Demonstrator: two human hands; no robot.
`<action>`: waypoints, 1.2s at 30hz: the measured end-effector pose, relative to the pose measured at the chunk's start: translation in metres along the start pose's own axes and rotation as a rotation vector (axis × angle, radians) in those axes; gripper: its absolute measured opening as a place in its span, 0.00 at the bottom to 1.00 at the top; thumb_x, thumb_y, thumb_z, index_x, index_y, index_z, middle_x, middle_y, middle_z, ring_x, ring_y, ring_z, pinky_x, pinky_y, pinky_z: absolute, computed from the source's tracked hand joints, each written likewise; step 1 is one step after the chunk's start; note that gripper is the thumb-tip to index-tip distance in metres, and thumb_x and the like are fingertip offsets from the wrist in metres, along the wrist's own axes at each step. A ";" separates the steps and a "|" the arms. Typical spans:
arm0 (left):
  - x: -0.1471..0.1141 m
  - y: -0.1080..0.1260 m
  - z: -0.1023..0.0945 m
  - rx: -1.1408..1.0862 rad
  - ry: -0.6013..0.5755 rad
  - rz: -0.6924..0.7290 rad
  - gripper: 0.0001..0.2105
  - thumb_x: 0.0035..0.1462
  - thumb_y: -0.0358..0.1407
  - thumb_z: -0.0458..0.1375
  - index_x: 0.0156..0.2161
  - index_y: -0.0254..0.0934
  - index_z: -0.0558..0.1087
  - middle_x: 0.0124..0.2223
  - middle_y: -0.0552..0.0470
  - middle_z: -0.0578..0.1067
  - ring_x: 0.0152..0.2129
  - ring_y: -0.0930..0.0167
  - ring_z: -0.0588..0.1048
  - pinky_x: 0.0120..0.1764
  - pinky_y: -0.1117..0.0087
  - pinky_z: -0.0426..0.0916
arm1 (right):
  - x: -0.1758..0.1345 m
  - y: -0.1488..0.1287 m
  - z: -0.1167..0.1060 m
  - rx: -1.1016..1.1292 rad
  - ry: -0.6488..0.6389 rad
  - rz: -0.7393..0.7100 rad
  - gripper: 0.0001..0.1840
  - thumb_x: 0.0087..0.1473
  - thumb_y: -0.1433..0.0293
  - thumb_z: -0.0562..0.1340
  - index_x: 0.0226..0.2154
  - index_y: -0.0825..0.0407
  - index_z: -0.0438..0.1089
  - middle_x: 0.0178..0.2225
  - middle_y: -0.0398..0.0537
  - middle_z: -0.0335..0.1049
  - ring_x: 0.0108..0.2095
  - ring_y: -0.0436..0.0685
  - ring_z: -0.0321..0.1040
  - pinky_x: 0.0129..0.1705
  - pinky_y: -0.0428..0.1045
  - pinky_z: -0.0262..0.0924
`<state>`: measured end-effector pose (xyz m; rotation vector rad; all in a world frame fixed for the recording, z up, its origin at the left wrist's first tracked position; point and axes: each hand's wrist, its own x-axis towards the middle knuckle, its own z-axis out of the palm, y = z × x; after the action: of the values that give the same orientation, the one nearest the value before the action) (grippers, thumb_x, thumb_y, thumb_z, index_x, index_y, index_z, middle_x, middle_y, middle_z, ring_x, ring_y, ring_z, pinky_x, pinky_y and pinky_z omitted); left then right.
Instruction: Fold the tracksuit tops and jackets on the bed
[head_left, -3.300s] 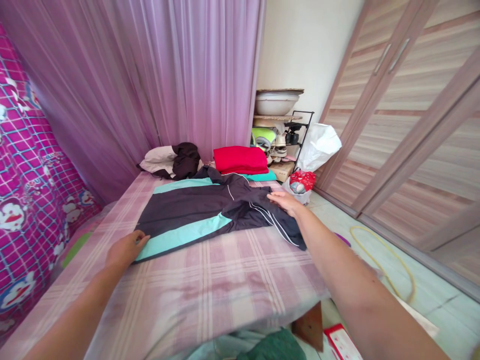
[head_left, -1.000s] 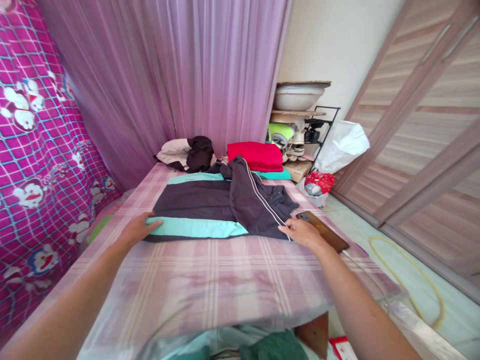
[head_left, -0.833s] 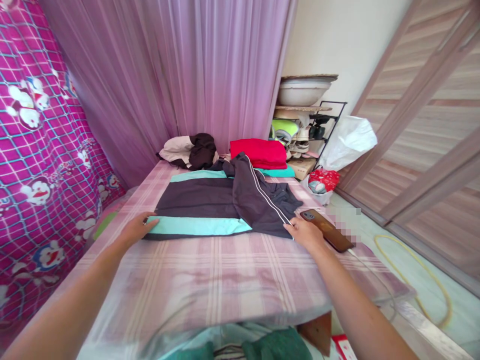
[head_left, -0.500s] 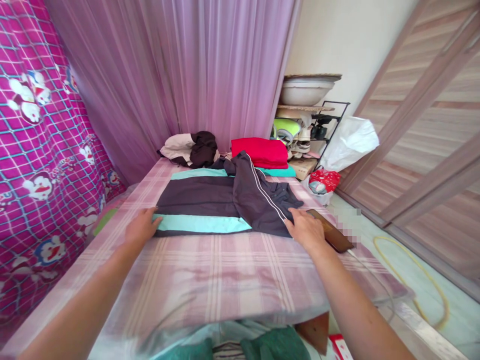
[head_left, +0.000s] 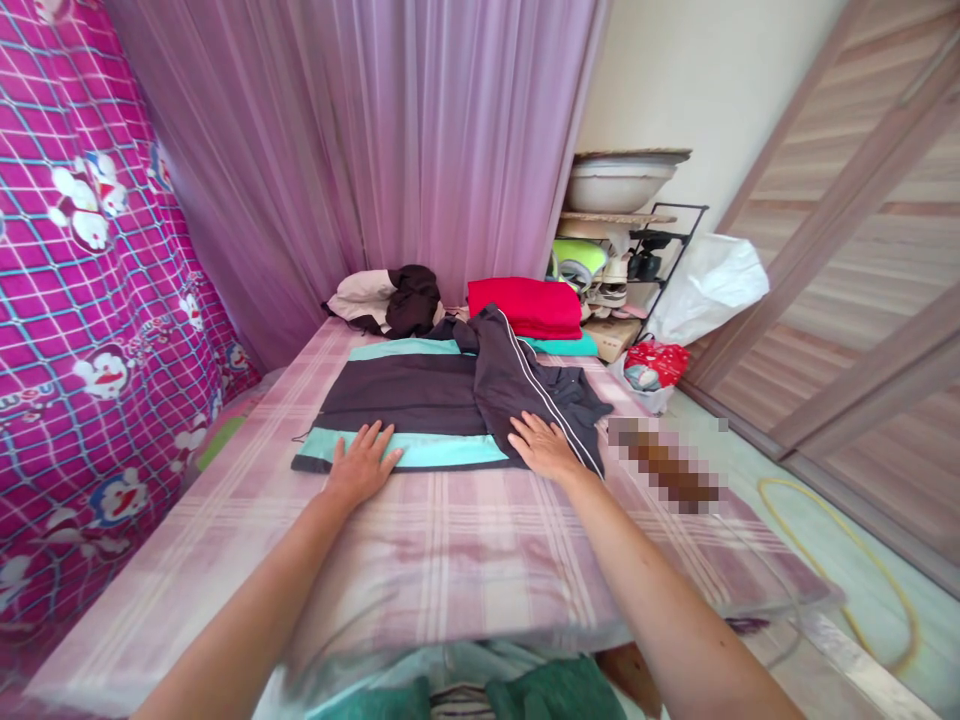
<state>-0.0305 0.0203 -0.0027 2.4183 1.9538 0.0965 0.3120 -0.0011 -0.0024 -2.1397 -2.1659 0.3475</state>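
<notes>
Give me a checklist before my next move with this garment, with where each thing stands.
1. Left hand on the garment: ok, resting across the turquoise band.
2. Right hand on it: ok, beside the white stripes.
3. Far-right end smooth: not ok, bunched.
4. Layers beneath smooth: cannot tell, hidden.
5. Red cloth apart from the garment: cannot tell, the garment overlaps it in this view.

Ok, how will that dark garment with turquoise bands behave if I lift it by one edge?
The dark garment will likely hang floppy, since its fabric lies flat and wrinkles softly. It's probably light, as the layers look thin. The striped sleeve may flop open: no fastening shows, just the right hand resting on it.
</notes>
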 end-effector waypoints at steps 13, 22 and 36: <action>-0.005 -0.036 -0.002 0.124 0.060 -0.073 0.29 0.66 0.49 0.42 0.68 0.38 0.56 0.69 0.44 0.56 0.66 0.58 0.53 0.64 0.49 0.49 | -0.003 0.002 0.000 -0.084 0.071 0.090 0.32 0.66 0.55 0.43 0.67 0.50 0.51 0.69 0.56 0.45 0.68 0.63 0.43 0.66 0.61 0.38; -0.007 -0.035 -0.002 0.123 0.102 -0.037 0.29 0.66 0.48 0.42 0.66 0.36 0.59 0.68 0.41 0.59 0.65 0.56 0.57 0.62 0.47 0.52 | -0.002 -0.014 -0.023 -0.052 0.243 0.019 0.32 0.66 0.56 0.42 0.67 0.50 0.51 0.69 0.54 0.46 0.68 0.60 0.42 0.66 0.61 0.39; -0.004 -0.040 0.005 0.092 0.221 -0.042 0.29 0.64 0.47 0.47 0.66 0.35 0.60 0.67 0.38 0.60 0.64 0.54 0.59 0.61 0.47 0.55 | -0.009 -0.021 0.004 -0.034 0.136 0.022 0.32 0.66 0.54 0.44 0.65 0.50 0.56 0.69 0.55 0.47 0.68 0.62 0.42 0.66 0.66 0.36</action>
<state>-0.0699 0.0243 -0.0104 2.5192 2.1417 0.2919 0.2905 -0.0106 -0.0013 -2.1379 -2.0909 0.1622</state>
